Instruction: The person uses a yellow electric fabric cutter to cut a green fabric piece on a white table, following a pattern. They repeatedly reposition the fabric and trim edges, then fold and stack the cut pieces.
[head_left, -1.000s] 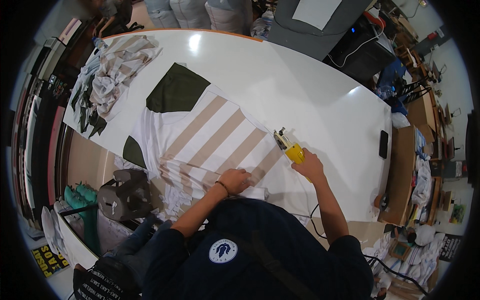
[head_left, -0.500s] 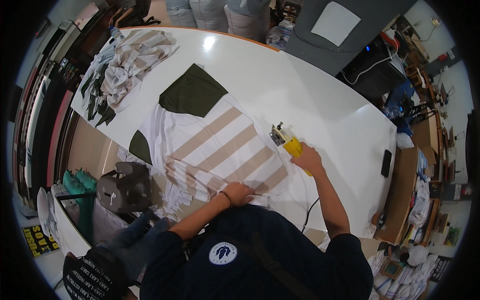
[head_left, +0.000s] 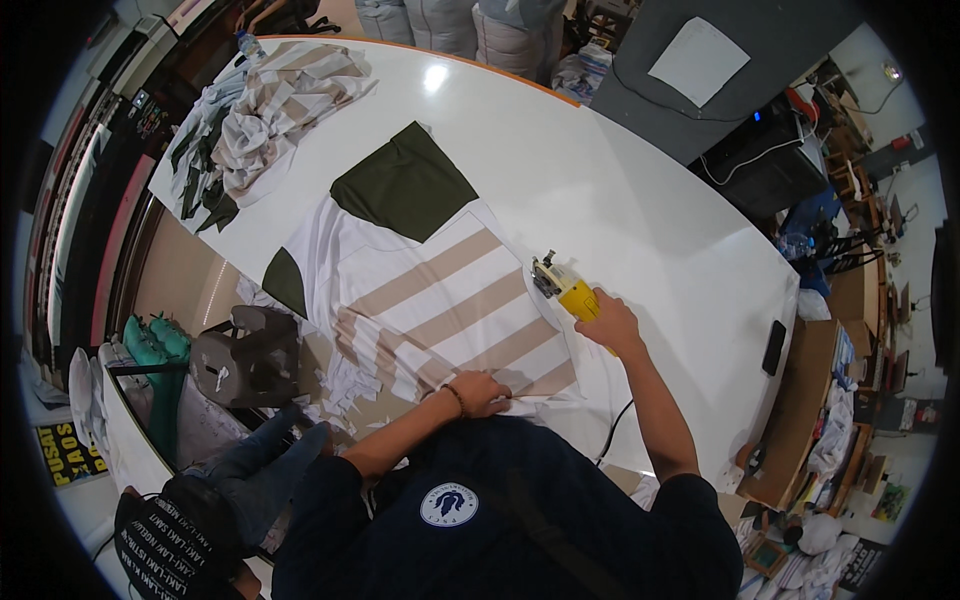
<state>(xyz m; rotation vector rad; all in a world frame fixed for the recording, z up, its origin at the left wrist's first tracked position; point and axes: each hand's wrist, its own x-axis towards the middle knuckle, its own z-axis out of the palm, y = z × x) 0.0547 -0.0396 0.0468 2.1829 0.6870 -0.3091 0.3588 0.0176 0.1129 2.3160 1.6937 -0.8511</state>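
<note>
A striped beige-and-white fabric piece (head_left: 440, 290) with a dark green panel (head_left: 405, 185) lies spread on the white table (head_left: 650, 210). It looks like a garment. My left hand (head_left: 480, 394) is at its near edge, fingers curled down on the cloth; their tips are partly hidden. My right hand (head_left: 612, 322) is wrapped round the yellow body of a handheld electric cloth cutter (head_left: 575, 298). The cutter's metal head sits beside the fabric's right edge. From behind the right hand a black cord (head_left: 613, 430) runs down toward me.
A heap of striped and green cloth (head_left: 270, 120) covers the far left corner. At the right edge lies a black phone (head_left: 774, 347). A brown plastic stool (head_left: 245, 360) and white scraps (head_left: 348, 385) are left of me. Another person (head_left: 185, 535) is at lower left.
The cutter in my right hand has moved left and slightly away from me, closer to the fabric's right edge. My left hand stays at the near edge. The whole view has shifted slightly.
</note>
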